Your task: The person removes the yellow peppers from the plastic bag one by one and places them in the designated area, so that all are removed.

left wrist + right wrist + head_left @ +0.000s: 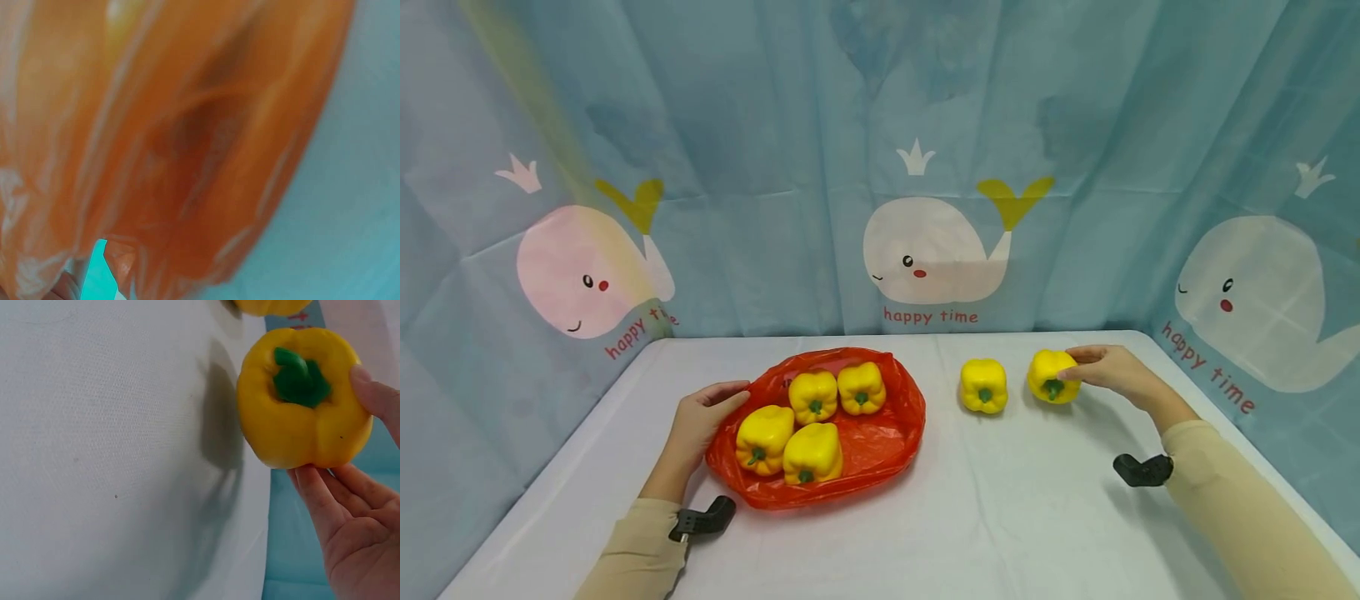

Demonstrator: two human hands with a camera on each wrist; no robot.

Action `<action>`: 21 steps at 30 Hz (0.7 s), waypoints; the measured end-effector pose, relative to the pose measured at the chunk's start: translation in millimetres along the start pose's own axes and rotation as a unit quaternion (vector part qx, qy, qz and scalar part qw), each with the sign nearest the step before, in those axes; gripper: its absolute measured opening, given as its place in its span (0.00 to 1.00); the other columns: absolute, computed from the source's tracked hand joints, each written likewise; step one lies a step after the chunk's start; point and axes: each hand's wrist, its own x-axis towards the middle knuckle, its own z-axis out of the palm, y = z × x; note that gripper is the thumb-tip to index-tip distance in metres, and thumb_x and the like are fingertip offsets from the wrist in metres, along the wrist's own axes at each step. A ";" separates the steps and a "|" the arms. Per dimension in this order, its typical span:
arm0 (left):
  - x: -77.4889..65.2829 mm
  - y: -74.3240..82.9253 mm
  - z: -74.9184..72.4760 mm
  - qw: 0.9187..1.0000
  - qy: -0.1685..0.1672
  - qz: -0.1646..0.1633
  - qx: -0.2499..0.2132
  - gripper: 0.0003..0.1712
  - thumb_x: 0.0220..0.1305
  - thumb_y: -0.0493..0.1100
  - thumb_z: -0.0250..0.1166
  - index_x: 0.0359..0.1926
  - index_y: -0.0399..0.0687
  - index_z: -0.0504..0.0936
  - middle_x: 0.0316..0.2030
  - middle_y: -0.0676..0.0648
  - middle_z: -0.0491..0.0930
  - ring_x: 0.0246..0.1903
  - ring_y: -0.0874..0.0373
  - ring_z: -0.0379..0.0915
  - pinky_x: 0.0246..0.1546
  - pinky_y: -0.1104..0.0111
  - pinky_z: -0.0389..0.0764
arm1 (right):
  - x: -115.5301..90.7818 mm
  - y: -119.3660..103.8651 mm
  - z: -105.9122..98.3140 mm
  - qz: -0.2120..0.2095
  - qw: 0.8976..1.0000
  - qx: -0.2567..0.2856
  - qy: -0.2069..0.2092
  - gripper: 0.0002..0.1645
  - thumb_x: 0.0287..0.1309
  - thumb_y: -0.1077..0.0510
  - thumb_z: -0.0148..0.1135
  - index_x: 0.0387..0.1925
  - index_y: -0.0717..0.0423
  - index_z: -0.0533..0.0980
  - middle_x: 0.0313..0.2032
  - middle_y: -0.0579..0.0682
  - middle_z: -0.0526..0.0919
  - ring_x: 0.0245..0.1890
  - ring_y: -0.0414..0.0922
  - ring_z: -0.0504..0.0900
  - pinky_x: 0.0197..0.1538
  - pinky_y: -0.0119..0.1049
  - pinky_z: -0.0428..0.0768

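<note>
My right hand [1108,371] grips a yellow bell pepper [1051,377] between thumb and fingers at the right of the table. In the right wrist view that pepper's green stem [300,380] faces the camera, and its shadow lies on the cloth beside it. My left hand [698,421] pinches the left rim of an opened red plastic bag [880,450]. Several yellow bell peppers [814,454] lie inside the bag. The left wrist view is mostly filled by the blurred bag [187,156], with a little of the hand at the bottom left.
Another yellow bell pepper [983,386] stands on the white-covered table [985,517] between the bag and my right hand. A pale blue curtain [775,250] printed with whales hangs behind and along the sides. Each wrist carries a black device [1142,470].
</note>
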 end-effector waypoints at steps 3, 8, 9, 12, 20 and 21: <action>-0.5 0.2 -0.2 1.000 -0.001 -0.005 -0.001 0.38 0.64 0.65 0.63 0.66 0.46 0.75 0.61 0.47 0.78 0.60 0.58 0.68 0.47 0.86 0.76 | 3.0 0.9 1.4 0.001 1.000 0.006 -0.006 0.53 0.61 0.39 0.64 0.73 0.68 0.56 0.73 0.72 0.56 0.69 0.65 0.63 0.70 0.58 0.67; -0.5 0.1 0.2 1.000 -0.001 -0.003 -0.001 0.38 0.64 0.65 0.63 0.65 0.45 0.75 0.60 0.48 0.79 0.60 0.58 0.68 0.47 0.85 0.77 | 6.1 0.8 1.7 0.006 1.000 0.006 -0.009 0.52 0.62 0.40 0.64 0.73 0.68 0.56 0.73 0.72 0.56 0.69 0.65 0.63 0.71 0.59 0.66; -0.4 0.1 0.3 1.000 -0.001 -0.002 -0.001 0.38 0.64 0.65 0.63 0.65 0.45 0.75 0.60 0.48 0.78 0.60 0.58 0.68 0.47 0.85 0.77 | 6.6 0.7 1.9 0.007 1.000 0.006 -0.010 0.51 0.62 0.41 0.64 0.73 0.68 0.56 0.73 0.72 0.56 0.69 0.65 0.63 0.71 0.59 0.66; -0.4 -0.5 0.2 1.000 0.000 -0.002 -0.001 0.38 0.64 0.65 0.63 0.65 0.45 0.75 0.61 0.47 0.78 0.60 0.57 0.68 0.47 0.86 0.76 | 8.0 1.3 3.0 0.008 1.000 0.005 -0.012 0.51 0.63 0.42 0.64 0.73 0.69 0.56 0.73 0.72 0.56 0.69 0.66 0.63 0.70 0.59 0.67; -0.7 -0.2 0.2 1.000 0.000 -0.006 -0.003 0.37 0.64 0.64 0.63 0.66 0.46 0.75 0.62 0.46 0.77 0.61 0.57 0.68 0.47 0.85 0.76 | 11.0 2.6 6.3 0.008 1.000 0.011 -0.018 0.51 0.62 0.42 0.64 0.73 0.68 0.56 0.73 0.71 0.56 0.69 0.65 0.63 0.70 0.59 0.67; -0.6 0.0 0.1 1.000 0.000 -0.005 -0.002 0.37 0.64 0.64 0.63 0.66 0.46 0.75 0.63 0.45 0.77 0.61 0.56 0.68 0.47 0.85 0.77 | 11.2 2.6 6.5 0.008 1.000 0.011 -0.019 0.51 0.62 0.42 0.64 0.73 0.68 0.56 0.73 0.72 0.56 0.69 0.66 0.63 0.70 0.59 0.67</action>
